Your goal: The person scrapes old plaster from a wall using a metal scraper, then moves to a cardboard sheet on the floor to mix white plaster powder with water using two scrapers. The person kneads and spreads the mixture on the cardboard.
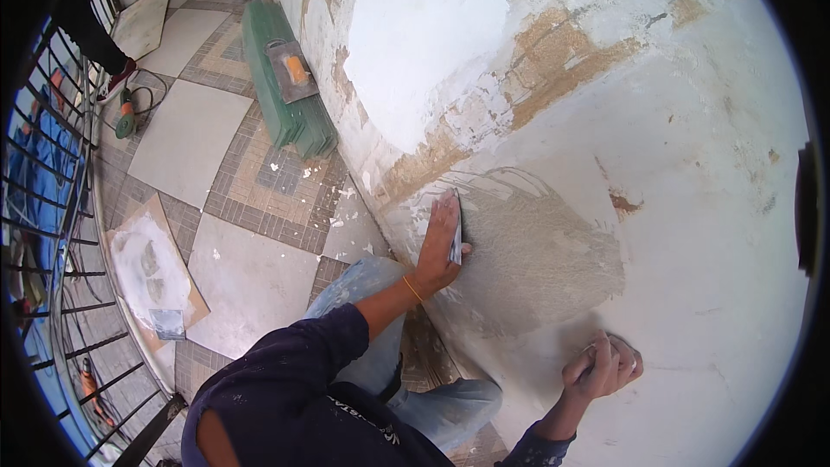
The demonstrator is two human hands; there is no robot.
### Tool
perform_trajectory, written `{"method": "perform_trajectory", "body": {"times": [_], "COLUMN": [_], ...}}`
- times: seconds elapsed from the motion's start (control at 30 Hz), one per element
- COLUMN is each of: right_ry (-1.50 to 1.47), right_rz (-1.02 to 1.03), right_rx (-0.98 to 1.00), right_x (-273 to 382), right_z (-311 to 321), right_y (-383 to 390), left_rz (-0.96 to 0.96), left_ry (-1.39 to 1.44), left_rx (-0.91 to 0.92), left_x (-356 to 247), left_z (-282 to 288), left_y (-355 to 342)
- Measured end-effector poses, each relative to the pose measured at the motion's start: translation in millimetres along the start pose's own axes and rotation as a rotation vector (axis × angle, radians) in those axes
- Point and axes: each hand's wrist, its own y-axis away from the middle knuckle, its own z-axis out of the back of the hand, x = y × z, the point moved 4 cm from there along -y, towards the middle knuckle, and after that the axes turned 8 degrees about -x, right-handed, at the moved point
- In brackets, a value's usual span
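Against the white wall [692, 311], my left hand [437, 246] grips a flat metal scraper blade [457, 229]. Its fingers lie along the blade and the thumb is on the other side. A rough grey patch of wet-looking filler [545, 259] spreads over the wall just right of the blade, with curved smear marks along its top. Lower right, my right hand [608, 367] is closed close to the wall, below the patch. Whatever sits inside its curled fingers is mostly hidden; only a dark bit shows.
Green sheets [264, 78] lie stacked along the wall, with an orange-handled trowel [294, 71] on top. A putty-smeared board [151, 264] and a flat blade [168, 324] lie left, near the black railing [65, 272]. An angle grinder [126, 121] lies near another person's leg [97, 39].
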Motion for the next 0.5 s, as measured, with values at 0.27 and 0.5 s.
{"method": "perform_trajectory", "body": {"times": [0.27,0.5], "right_ry": [-0.03,-0.09], "right_rz": [-0.045,-0.054], "right_rx": [0.001,0.028], "right_x": [-9,-18], "right_z": [21,39], "right_y": [9,-5], "left_rz": [-0.061,0.055], "left_ry": [-0.02,-0.05], "left_rx": [0.029,-0.147], "left_x": [-44,-51], "left_z": [1,4], "left_y": [-15,-55]}}
